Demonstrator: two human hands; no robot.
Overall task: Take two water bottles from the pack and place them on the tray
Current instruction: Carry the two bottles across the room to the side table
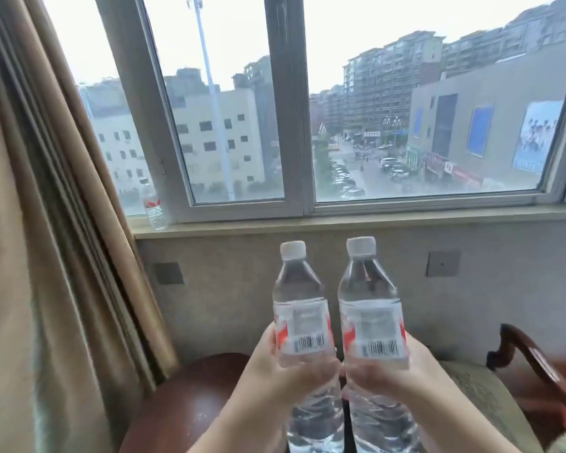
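Note:
Two clear water bottles with white caps and red-and-white labels stand upright side by side in front of me, held in the air. My left hand [276,371] grips the left water bottle [299,305] around its middle. My right hand [402,371] grips the right water bottle [368,302] the same way. The two bottles nearly touch. Neither the pack nor the tray is in view.
A third bottle [153,207] stands on the windowsill [340,223] at the left, by the beige curtain [46,256]. Below my hands lies a round dark wooden table [183,397]. To the right stands a cushioned chair with a wooden armrest [536,358].

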